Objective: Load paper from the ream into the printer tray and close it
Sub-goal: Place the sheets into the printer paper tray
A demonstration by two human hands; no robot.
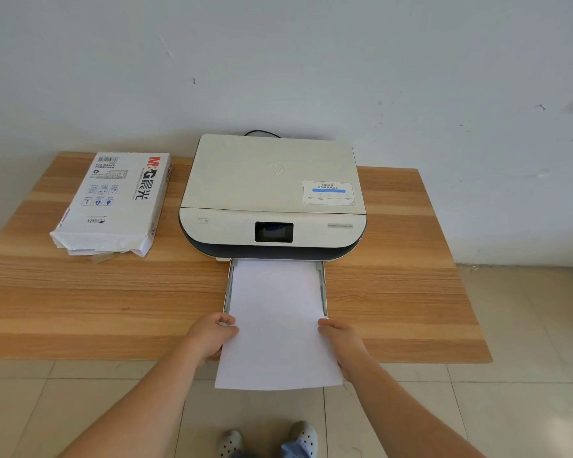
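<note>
Fingers of both hands pinch the side edges of the paper stack, left hand and right hand mirroring each other, probably to keep the sheets square between the guides. Stack's front half sits in the pulled-out tray of the printer; the rest overhangs the table. Opened ream waits off to the left.

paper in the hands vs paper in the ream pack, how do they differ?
The held paper stack is bare white sheets; the ream pack keeps its sheets in a printed wrapper, torn open at the near end. The held stack lies in the pulled-out printer tray and overhangs the table edge; the ream pack lies flat on the table, left of the printer. The left hand and right hand grip the stack; nothing touches the pack. Both hold white sheets.
</note>
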